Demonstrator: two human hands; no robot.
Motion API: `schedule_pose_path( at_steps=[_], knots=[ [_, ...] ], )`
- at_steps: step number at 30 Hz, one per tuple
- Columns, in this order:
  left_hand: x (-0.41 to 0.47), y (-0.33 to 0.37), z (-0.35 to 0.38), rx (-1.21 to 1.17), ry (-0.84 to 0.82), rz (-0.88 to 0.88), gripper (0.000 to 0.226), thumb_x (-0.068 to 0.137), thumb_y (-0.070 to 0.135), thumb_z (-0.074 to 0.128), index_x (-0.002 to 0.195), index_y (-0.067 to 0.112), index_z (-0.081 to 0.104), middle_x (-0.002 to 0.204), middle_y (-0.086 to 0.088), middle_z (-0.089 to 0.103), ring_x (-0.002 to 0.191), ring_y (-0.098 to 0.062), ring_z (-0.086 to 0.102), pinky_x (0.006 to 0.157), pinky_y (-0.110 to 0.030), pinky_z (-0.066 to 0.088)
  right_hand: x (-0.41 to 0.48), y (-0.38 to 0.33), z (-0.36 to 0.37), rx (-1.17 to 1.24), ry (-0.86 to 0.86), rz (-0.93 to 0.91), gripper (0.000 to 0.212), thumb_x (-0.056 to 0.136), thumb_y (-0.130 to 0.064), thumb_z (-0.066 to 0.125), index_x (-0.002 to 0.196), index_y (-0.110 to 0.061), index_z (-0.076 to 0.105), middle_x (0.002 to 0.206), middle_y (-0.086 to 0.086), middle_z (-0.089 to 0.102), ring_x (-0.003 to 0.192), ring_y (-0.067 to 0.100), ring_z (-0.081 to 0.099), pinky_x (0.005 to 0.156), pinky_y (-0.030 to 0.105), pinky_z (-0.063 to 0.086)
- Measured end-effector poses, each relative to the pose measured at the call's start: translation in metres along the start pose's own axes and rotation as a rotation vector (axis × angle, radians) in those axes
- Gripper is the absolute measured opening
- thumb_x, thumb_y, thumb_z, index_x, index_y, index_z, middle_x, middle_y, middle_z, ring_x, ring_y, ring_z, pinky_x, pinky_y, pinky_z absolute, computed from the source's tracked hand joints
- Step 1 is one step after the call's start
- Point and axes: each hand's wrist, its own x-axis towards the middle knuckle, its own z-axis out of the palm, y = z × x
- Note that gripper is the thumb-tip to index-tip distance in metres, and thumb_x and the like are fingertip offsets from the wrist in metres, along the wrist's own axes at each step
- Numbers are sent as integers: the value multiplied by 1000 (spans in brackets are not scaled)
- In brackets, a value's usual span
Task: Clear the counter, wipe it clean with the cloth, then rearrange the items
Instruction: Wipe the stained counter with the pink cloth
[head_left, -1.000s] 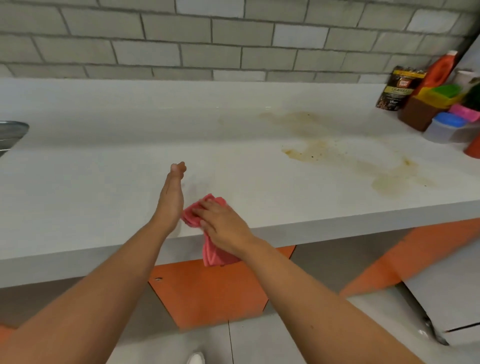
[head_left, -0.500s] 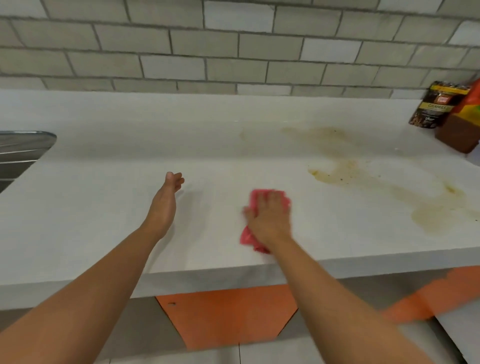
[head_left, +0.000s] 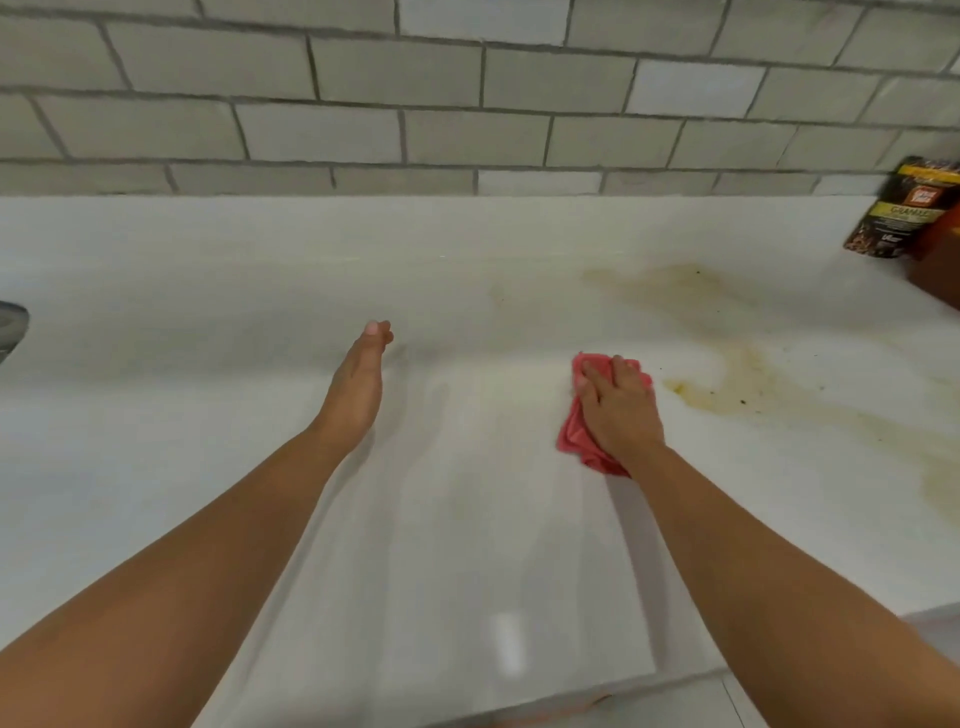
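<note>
The right hand (head_left: 621, 410) is lying flat on the cloth (head_left: 571, 434), palm down, and is pressing it on the counter (head_left: 208, 291); its fingers are straight and a little spread, pointing to 11 o'clock. The cloth is pink and crumpled. It is showing out from under the hand at the fingertips and at the 8 o'clock side, near the wrist. It is lying a bit right of the middle of the view. A yellow-brown stain (head_left: 727, 395) is spreading on the counter at 3 o'clock from the cloth, near it but not touching it. The left hand (head_left: 358, 384) is standing on its edge at 9 o'clock from the cloth, well apart from it, with the fingers straight and pressed together, pointing to 12 o'clock; it is holding nothing, and I cannot tell if it is touching the counter. A dark packet (head_left: 904, 213) is standing near the tiled wall (head_left: 467, 104) at 2 o'clock, far from the hands, and a brown box (head_left: 943, 260) is standing just beside it, cut by the edge of the view
</note>
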Motion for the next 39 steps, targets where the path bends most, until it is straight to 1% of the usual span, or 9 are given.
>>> schedule_pose_path(
  at_steps=[3,10,15,18,21,24,31,35,39],
  knots=[
    [20,-2,-4,-28,-9,6,55,98,51,14,140,24,38,142,7,43,134,-9,34,105,-27,19,11,-43,11,-37,-4,63,51,100,-41,19,149,-26,21,157,15,10,146,28,5,118,46,-2],
    [59,1,10,-1,-60,38,56,98,51,13,140,23,38,144,5,41,135,-11,33,106,-26,19,-84,-129,32,54,-173,-596,66,88,-53,6,147,-28,25,159,3,6,147,15,-1,115,28,-15],
    [80,2,20,-2,-83,45,55,99,50,15,139,22,40,145,4,41,135,-10,33,107,-26,20,-22,-61,17,84,-87,-321,56,95,-52,17,145,-30,30,158,2,12,146,14,6,114,22,-4],
    [88,-4,20,-29,-71,46,55,98,52,16,139,23,40,145,6,41,135,-9,33,106,-23,19,34,-24,9,56,-3,-55,45,101,-34,28,145,-24,32,157,9,15,146,21,10,118,32,2],
    [96,-7,16,2,-37,45,56,97,53,16,140,26,38,146,7,38,136,-8,31,108,-24,18,76,-26,11,-23,30,91,49,101,-37,21,147,-22,27,156,13,14,145,25,8,119,41,0],
    [103,-3,18,41,5,59,54,98,50,16,142,25,34,148,6,34,136,-9,30,105,-20,17,92,-62,22,-60,-13,35,50,101,-40,20,148,-24,24,157,12,13,146,25,6,118,41,-3],
    [129,13,55,120,43,90,52,100,43,22,139,13,38,144,-1,39,132,-12,34,96,-13,19,37,-87,26,35,-141,-592,68,90,-57,6,146,-27,30,157,4,16,146,17,7,116,30,-5],
    [138,4,63,159,174,104,47,101,37,28,134,8,45,137,-7,48,129,-19,41,98,-16,24,97,-31,23,-7,-57,-339,82,79,-63,-1,146,-26,29,157,9,17,146,21,9,119,32,3],
    [137,-1,68,188,187,154,47,100,35,30,136,8,44,138,-6,47,130,-18,41,103,-18,24,171,-16,16,-86,-41,-119,52,100,-39,24,148,-21,21,157,12,12,146,25,6,118,41,4]
  ],
)
